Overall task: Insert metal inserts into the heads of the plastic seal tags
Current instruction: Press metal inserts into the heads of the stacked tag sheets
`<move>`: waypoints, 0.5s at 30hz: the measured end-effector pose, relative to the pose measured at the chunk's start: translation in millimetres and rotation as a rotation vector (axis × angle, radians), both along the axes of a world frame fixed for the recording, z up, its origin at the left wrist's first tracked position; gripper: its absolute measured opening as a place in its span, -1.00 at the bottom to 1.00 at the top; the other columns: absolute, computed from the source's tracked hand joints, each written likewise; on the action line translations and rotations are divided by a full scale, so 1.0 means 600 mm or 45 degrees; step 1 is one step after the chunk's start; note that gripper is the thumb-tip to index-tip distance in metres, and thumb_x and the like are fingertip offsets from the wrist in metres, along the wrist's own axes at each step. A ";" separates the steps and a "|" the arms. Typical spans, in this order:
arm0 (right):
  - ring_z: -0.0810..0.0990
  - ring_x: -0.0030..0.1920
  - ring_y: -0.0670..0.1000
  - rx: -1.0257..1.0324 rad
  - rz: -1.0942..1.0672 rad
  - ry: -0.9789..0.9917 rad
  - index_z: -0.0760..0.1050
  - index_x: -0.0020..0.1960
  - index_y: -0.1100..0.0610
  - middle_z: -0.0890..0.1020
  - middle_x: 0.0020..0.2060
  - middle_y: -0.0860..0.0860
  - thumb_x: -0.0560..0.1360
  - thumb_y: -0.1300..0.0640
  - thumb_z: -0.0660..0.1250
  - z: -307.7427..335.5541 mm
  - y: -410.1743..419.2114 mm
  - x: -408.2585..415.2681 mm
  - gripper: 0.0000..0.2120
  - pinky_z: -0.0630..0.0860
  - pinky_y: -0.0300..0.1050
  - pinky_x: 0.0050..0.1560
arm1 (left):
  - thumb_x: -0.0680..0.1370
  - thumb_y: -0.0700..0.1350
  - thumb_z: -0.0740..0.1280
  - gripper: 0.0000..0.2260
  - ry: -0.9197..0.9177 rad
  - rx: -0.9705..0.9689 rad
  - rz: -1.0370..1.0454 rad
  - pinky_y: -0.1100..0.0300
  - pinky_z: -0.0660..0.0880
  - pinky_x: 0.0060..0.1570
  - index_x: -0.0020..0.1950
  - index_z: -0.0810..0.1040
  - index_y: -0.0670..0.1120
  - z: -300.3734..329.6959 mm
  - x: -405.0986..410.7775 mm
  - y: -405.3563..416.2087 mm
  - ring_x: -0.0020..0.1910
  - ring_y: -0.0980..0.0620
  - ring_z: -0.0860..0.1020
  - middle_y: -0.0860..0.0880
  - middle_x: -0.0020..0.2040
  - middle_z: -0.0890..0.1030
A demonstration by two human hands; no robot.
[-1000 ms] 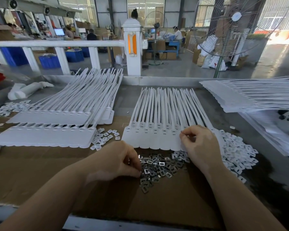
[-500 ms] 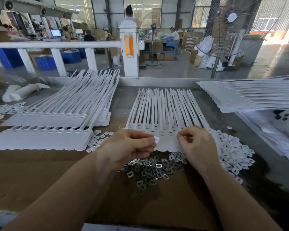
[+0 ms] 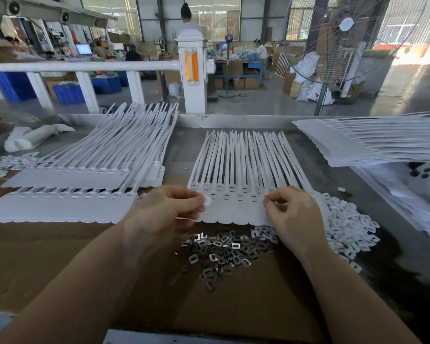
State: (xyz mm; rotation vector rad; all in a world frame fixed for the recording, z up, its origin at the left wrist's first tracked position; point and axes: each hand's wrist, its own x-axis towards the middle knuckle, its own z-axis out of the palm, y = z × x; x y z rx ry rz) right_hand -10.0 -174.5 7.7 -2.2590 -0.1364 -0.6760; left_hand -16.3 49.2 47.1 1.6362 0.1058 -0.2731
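Workshop floor beyond rail; cardboard-covered tabletop [image 3: 60, 264] under work. Seal tag strip [image 3: 236, 207] lies flat between both grips, straps running away from person, heads in row across. Metal insert pile [image 3: 221, 252] just below grips, nearer person. Left hand [image 3: 169, 209] pinches small white piece at strip's left end; right hand [image 3: 293, 214] pinches at head row, nearer open slots. Pinched insert itself hidden by fingertips.

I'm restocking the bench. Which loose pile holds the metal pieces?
The dark, shiny pile on the cardboard between both wrists; the pile right of it is white plastic.
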 end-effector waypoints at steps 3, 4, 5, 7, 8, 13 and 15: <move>0.53 -0.06 0.09 -0.005 -0.005 0.005 0.58 -0.20 0.16 0.59 -0.23 0.01 0.45 0.25 0.37 -0.001 0.001 0.001 -0.94 0.51 0.08 -0.03 | 0.45 -0.14 0.43 -0.97 -0.314 0.754 0.147 0.36 0.43 -0.37 -0.15 0.64 -0.09 -0.001 0.013 0.055 -0.34 0.16 0.55 0.07 -0.33 0.63; 0.53 -0.06 0.08 -0.008 -0.007 0.005 0.58 -0.20 0.16 0.58 -0.23 0.00 0.45 0.25 0.37 -0.001 0.001 0.001 -0.94 0.51 0.08 -0.03 | 0.46 -0.14 0.42 -0.98 -0.371 0.949 0.165 0.31 0.43 -0.29 -0.16 0.64 -0.07 -0.002 0.018 0.071 -0.28 0.13 0.56 0.07 -0.29 0.63; 0.53 -0.06 0.08 -0.008 -0.008 0.005 0.58 -0.20 0.15 0.58 -0.23 0.00 0.45 0.25 0.37 -0.001 0.000 0.001 -0.94 0.51 0.08 -0.04 | 0.47 -0.12 0.42 -0.98 -0.388 1.115 0.162 0.24 0.44 -0.20 -0.16 0.63 -0.03 -0.001 0.023 0.082 -0.21 0.09 0.56 0.05 -0.23 0.63; 0.53 -0.06 0.09 -0.006 -0.008 0.006 0.58 -0.20 0.16 0.59 -0.23 0.01 0.44 0.25 0.37 -0.002 0.001 0.001 -0.94 0.51 0.08 -0.04 | 0.47 -0.12 0.41 -0.94 -0.352 1.351 0.135 0.17 0.42 -0.11 -0.19 0.62 0.03 0.000 0.029 0.096 -0.16 0.04 0.54 0.02 -0.19 0.61; 0.53 -0.07 0.10 -0.004 -0.009 0.005 0.58 -0.20 0.16 0.59 -0.23 0.01 0.44 0.25 0.37 -0.003 0.001 0.002 -0.94 0.51 0.08 -0.05 | 0.47 -0.12 0.41 -0.93 -0.324 1.427 0.131 0.17 0.41 -0.12 -0.19 0.63 0.03 0.000 0.031 0.099 -0.17 0.03 0.53 0.02 -0.20 0.60; 0.55 -0.07 0.13 0.028 -0.011 0.008 0.58 -0.21 0.17 0.60 -0.22 0.04 0.43 0.27 0.37 -0.004 0.001 0.004 -0.94 0.51 0.08 -0.05 | 0.49 -0.13 0.37 -0.90 -0.194 1.622 0.157 0.15 0.49 -0.12 -0.06 0.68 0.00 0.000 0.040 0.099 -0.13 -0.03 0.57 -0.03 -0.13 0.66; 0.55 -0.07 0.13 0.022 -0.010 0.002 0.58 -0.21 0.17 0.60 -0.23 0.04 0.43 0.26 0.37 -0.004 0.001 0.004 -0.94 0.52 0.07 -0.06 | 0.52 -0.12 0.34 -0.88 -0.165 1.684 0.151 0.13 0.50 -0.12 -0.03 0.67 0.02 0.002 0.038 0.092 -0.13 -0.05 0.57 -0.05 -0.13 0.65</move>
